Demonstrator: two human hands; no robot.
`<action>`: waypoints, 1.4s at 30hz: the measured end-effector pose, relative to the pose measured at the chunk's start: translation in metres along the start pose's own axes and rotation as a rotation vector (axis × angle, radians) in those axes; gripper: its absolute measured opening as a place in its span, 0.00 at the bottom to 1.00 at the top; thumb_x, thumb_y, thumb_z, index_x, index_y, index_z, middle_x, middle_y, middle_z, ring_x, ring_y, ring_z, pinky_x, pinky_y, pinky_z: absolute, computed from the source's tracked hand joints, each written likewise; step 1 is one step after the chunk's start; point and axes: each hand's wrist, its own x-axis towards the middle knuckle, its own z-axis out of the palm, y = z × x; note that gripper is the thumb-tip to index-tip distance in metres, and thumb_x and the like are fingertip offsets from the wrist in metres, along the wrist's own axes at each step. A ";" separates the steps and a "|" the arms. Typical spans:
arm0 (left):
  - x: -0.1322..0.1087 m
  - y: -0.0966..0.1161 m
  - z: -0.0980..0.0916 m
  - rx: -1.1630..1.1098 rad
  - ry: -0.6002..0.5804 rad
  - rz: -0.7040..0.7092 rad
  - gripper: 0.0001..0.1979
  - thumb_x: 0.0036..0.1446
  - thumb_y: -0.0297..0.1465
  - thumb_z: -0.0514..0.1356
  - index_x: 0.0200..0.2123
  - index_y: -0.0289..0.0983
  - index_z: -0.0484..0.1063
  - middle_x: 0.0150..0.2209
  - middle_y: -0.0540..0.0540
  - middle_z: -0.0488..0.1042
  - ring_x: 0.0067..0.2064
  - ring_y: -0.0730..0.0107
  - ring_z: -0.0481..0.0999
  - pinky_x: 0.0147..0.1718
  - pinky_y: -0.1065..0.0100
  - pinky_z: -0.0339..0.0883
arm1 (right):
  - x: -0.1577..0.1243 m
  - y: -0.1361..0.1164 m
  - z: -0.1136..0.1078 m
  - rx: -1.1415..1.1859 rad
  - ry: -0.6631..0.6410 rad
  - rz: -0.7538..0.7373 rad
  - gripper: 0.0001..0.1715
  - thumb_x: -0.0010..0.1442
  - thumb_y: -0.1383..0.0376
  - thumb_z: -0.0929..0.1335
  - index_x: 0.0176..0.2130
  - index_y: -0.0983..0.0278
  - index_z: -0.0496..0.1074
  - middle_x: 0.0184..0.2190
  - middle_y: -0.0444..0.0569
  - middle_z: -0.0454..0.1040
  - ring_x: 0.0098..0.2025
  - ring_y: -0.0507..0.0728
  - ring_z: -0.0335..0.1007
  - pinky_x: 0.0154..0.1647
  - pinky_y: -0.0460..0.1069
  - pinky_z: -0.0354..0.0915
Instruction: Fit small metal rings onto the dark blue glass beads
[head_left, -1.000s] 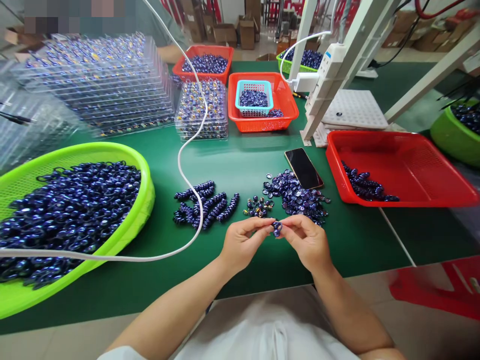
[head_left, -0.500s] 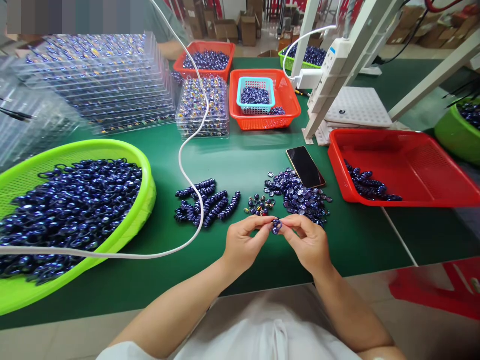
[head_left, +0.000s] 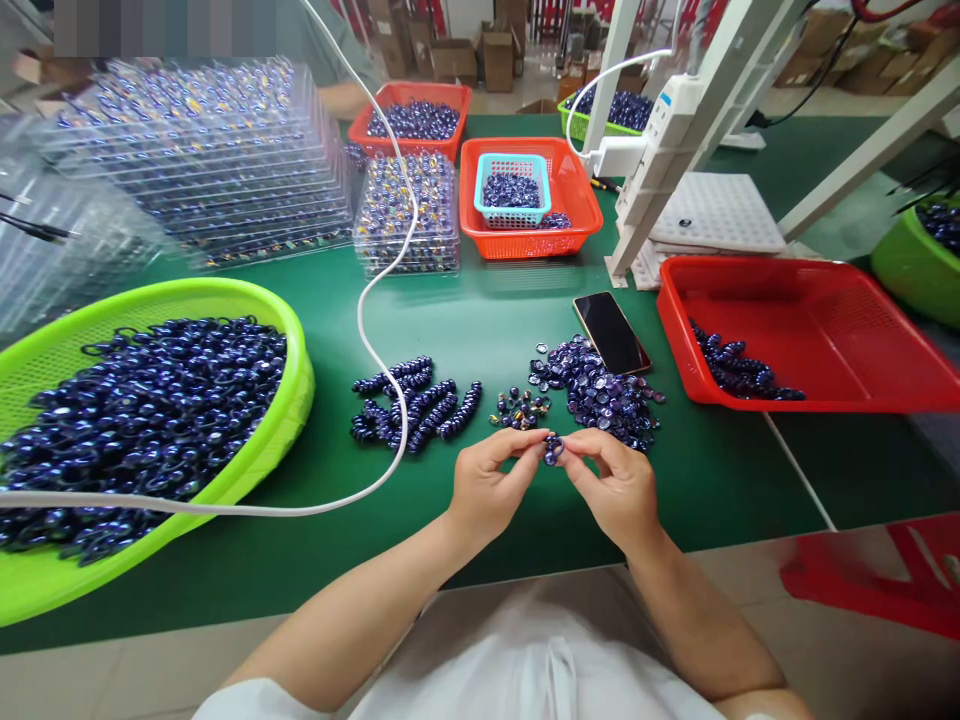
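Observation:
Between the fingertips of my left hand (head_left: 491, 480) and my right hand (head_left: 615, 485) is a small shiny dark-blue ring-shaped piece (head_left: 553, 450). Both hands pinch it from opposite sides, so its edges are partly hidden. Just beyond my fingers lies a small heap of dark beads with gold bits (head_left: 519, 408). Behind my right hand spreads a pile of flat dark-blue caps (head_left: 600, 390). To the left of the bead heap, several rows of stacked glossy dark-blue pieces (head_left: 420, 405) rest on the green table (head_left: 480, 315).
A lime-green basket (head_left: 296, 400) full of dark-blue looped pieces stands left, crossed by a white cable (head_left: 362, 320). A phone (head_left: 611, 332) touches the cap pile. A red tray (head_left: 810, 330) sits right. Stacked clear trays (head_left: 217, 170), an orange basket (head_left: 529, 240) and a white post (head_left: 652, 190) stand behind.
The ring-shaped piece has turned slightly between my fingertips. Both hands keep their pinch in almost the same place.

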 end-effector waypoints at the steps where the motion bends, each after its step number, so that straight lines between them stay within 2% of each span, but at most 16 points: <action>1: 0.000 0.000 0.000 0.007 -0.005 0.007 0.08 0.58 0.29 0.64 0.39 0.38 0.82 0.35 0.44 0.83 0.34 0.66 0.81 0.35 0.68 0.74 | 0.000 0.000 0.000 0.004 0.002 0.011 0.04 0.60 0.65 0.71 0.38 0.57 0.76 0.36 0.47 0.79 0.37 0.57 0.77 0.39 0.51 0.75; 8: 0.001 0.000 -0.002 0.070 -0.055 0.085 0.09 0.59 0.27 0.62 0.41 0.38 0.81 0.36 0.43 0.82 0.36 0.65 0.80 0.38 0.67 0.74 | 0.001 -0.001 0.000 0.079 -0.006 0.067 0.03 0.60 0.65 0.71 0.38 0.58 0.76 0.36 0.46 0.79 0.36 0.56 0.78 0.38 0.50 0.76; 12: 0.002 0.001 -0.003 0.105 -0.082 0.165 0.10 0.60 0.25 0.61 0.42 0.39 0.81 0.36 0.43 0.82 0.36 0.65 0.80 0.39 0.66 0.73 | 0.002 -0.002 -0.001 0.067 -0.013 0.073 0.03 0.60 0.64 0.71 0.37 0.58 0.76 0.35 0.47 0.79 0.36 0.55 0.77 0.38 0.49 0.75; 17: 0.002 0.003 -0.003 0.119 -0.104 0.199 0.11 0.60 0.24 0.59 0.43 0.38 0.80 0.37 0.42 0.82 0.37 0.65 0.79 0.39 0.66 0.73 | 0.002 -0.001 -0.001 0.068 -0.011 0.083 0.03 0.61 0.63 0.71 0.37 0.59 0.76 0.35 0.47 0.79 0.36 0.55 0.77 0.39 0.49 0.75; 21: 0.003 0.004 -0.003 0.118 -0.112 0.209 0.09 0.59 0.25 0.62 0.42 0.36 0.79 0.36 0.42 0.81 0.36 0.66 0.79 0.38 0.67 0.73 | 0.003 -0.001 -0.002 0.191 -0.043 0.181 0.05 0.60 0.61 0.72 0.38 0.60 0.76 0.34 0.46 0.78 0.36 0.55 0.77 0.39 0.50 0.76; 26: 0.003 0.003 -0.004 0.106 -0.138 0.188 0.06 0.59 0.25 0.62 0.39 0.34 0.78 0.34 0.43 0.79 0.34 0.68 0.78 0.35 0.69 0.72 | 0.006 -0.005 -0.004 0.447 -0.163 0.356 0.13 0.58 0.59 0.73 0.44 0.60 0.75 0.35 0.46 0.77 0.36 0.54 0.76 0.37 0.49 0.77; 29: 0.003 0.004 -0.004 0.120 -0.157 0.222 0.05 0.59 0.24 0.61 0.39 0.34 0.76 0.33 0.44 0.78 0.34 0.69 0.77 0.35 0.70 0.72 | 0.009 -0.008 -0.005 0.507 -0.220 0.398 0.12 0.58 0.59 0.73 0.43 0.61 0.77 0.34 0.45 0.77 0.32 0.52 0.74 0.35 0.48 0.76; 33: 0.001 0.004 -0.002 0.160 -0.151 0.256 0.06 0.60 0.24 0.61 0.39 0.35 0.76 0.32 0.44 0.78 0.33 0.70 0.76 0.34 0.70 0.70 | 0.011 -0.007 -0.005 0.516 -0.212 0.377 0.10 0.58 0.60 0.73 0.40 0.61 0.79 0.32 0.44 0.74 0.28 0.50 0.72 0.30 0.47 0.73; 37: 0.002 0.002 -0.003 0.158 -0.156 0.255 0.07 0.60 0.23 0.62 0.40 0.36 0.77 0.35 0.44 0.80 0.35 0.69 0.78 0.36 0.69 0.71 | 0.009 -0.002 -0.005 0.471 -0.189 0.299 0.07 0.60 0.62 0.72 0.40 0.59 0.79 0.34 0.44 0.72 0.30 0.50 0.73 0.29 0.46 0.72; 42: 0.008 0.003 -0.008 0.194 -0.178 0.300 0.09 0.60 0.24 0.62 0.43 0.37 0.77 0.39 0.42 0.80 0.40 0.67 0.79 0.41 0.66 0.73 | 0.010 -0.001 -0.008 0.244 -0.151 0.136 0.08 0.61 0.66 0.70 0.43 0.59 0.77 0.36 0.45 0.75 0.33 0.52 0.75 0.34 0.47 0.73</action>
